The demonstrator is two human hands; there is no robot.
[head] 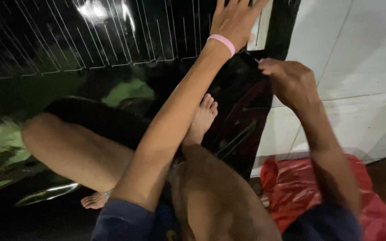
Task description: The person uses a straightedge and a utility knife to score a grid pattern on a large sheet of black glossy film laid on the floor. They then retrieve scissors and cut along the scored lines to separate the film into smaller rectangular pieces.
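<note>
Two bare arms reach forward over one glossy black panel (112, 67) with thin white lines. The left hand (233, 18), wearing one pink wristband (222, 42), lies flat and spread open against the panel near its upper right edge. The right hand (289, 80) is curled, pinching the panel's right edge. One red plastic bag (291, 187) lies on the floor beside white wall tiles (354, 67).

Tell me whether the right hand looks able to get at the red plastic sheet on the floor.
Probably yes. The right hand is up at the edge of the glossy black panel, pinching something small, while the red plastic sheet lies uncovered right under that forearm, with nothing between them.
</note>
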